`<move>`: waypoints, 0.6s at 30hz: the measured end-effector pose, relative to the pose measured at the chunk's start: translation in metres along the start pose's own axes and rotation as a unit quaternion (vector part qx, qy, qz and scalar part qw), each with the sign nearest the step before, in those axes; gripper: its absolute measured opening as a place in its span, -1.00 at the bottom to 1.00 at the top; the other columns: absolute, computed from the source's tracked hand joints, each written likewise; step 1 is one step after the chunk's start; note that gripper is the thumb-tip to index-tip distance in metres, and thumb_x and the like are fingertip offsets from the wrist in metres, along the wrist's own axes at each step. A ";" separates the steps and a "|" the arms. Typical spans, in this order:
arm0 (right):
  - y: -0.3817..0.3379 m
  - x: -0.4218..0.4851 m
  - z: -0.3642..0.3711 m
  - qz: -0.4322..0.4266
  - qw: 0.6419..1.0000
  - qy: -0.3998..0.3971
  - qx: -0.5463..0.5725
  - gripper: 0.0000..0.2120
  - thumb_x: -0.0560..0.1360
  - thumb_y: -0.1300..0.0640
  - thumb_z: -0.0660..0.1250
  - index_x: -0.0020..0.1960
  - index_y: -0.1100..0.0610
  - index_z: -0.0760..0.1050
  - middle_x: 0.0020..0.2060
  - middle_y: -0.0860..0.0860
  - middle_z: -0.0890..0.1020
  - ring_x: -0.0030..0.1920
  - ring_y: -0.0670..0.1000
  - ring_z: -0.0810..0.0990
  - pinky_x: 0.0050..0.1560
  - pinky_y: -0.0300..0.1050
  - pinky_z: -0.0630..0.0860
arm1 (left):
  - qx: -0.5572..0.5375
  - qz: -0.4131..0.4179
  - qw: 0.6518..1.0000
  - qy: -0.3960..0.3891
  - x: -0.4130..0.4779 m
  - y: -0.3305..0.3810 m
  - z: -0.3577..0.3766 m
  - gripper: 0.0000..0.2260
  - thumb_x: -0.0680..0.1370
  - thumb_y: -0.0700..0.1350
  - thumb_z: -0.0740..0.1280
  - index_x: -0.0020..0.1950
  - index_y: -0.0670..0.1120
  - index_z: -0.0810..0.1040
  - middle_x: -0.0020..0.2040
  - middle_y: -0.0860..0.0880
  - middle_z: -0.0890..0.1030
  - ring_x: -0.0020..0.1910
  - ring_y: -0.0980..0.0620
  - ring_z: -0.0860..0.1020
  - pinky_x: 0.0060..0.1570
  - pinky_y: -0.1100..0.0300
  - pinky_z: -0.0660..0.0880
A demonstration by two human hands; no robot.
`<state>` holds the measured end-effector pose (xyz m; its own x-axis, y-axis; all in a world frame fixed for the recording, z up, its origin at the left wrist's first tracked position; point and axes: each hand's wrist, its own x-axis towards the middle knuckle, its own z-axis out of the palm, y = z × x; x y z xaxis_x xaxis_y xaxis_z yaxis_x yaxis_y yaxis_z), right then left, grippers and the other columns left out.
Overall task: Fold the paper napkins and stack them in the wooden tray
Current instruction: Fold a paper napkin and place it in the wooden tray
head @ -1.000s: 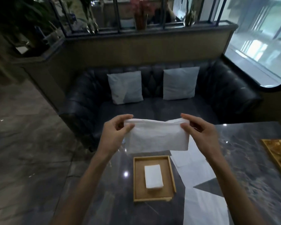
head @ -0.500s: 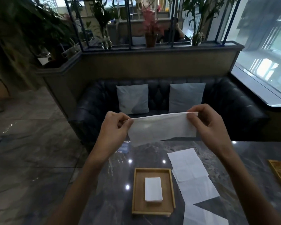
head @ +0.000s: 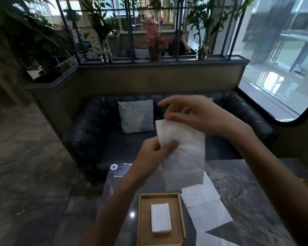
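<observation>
1. Left hand (head: 155, 155) first: it's bare from the fingertips back to the wrist, thumb in plain sight.
2. Behind that hand, the left forearm (head: 117, 201) is bare too, slim, uncovered right to the bottom edge of the view.
3. Right hand (head: 194, 114) now: bare as well, the fingertips smeared by blur, so nail detail is lost.
4. Behind its wrist, the right forearm (head: 267, 174) is bare, looming broad through the wide lens.

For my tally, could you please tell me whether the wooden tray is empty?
Not empty: a folded white napkin lies flat in the wooden tray; how many layers, cannot tell.
</observation>
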<state>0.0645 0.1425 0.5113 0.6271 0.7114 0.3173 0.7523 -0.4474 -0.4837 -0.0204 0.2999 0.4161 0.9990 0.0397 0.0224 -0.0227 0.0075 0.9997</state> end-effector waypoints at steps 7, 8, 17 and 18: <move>0.018 -0.051 0.078 0.310 0.869 0.047 0.382 -0.45 0.37 -0.33 0.27 0.07 0.09 0.67 -0.08 0.01 0.76 -0.07 0.02 0.74 -0.12 -0.18 0.64 | -0.018 -0.040 0.996 0.081 0.000 -0.008 -0.033 -0.78 0.54 -0.06 0.42 0.10 -0.16 0.66 0.00 -0.10 0.75 0.02 -0.12 0.71 0.11 -0.21 0.61; 0.015 -0.054 0.091 0.307 0.863 0.044 0.400 -0.54 0.39 -0.25 0.34 0.06 0.08 0.67 -0.06 0.01 0.76 -0.05 0.02 0.74 -0.09 -0.16 0.65 | -0.001 -0.041 0.996 0.079 0.001 -0.008 -0.038 -0.78 0.54 -0.05 0.43 0.09 -0.16 0.66 -0.01 -0.09 0.75 0.00 -0.10 0.72 0.08 -0.18 0.63; 0.006 -0.035 0.122 0.292 0.831 0.137 0.454 -0.79 0.52 0.03 0.41 0.08 0.11 0.67 -0.08 0.04 0.76 -0.07 0.05 0.75 -0.17 -0.14 0.65 | 0.028 -0.021 0.998 0.049 0.007 -0.003 -0.083 -0.88 0.55 -0.15 0.42 0.07 -0.09 0.68 -0.05 -0.06 0.76 -0.07 -0.04 0.74 -0.18 0.08 0.65; 0.005 -0.034 0.122 0.290 0.832 0.134 0.453 -0.79 0.53 0.03 0.41 0.09 0.11 0.67 -0.09 0.04 0.76 -0.08 0.05 0.75 -0.17 -0.14 0.65 | 0.032 -0.018 0.998 0.047 0.007 -0.002 -0.086 -0.88 0.56 -0.15 0.41 0.07 -0.09 0.68 -0.06 -0.07 0.76 -0.07 -0.05 0.74 -0.18 0.07 0.66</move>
<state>0.0228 0.1821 0.3988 0.9457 0.3173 -0.0709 -0.0766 0.0058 -0.9970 -0.0165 0.3865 0.4139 0.9909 0.1342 -0.0116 0.0188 -0.0526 0.9984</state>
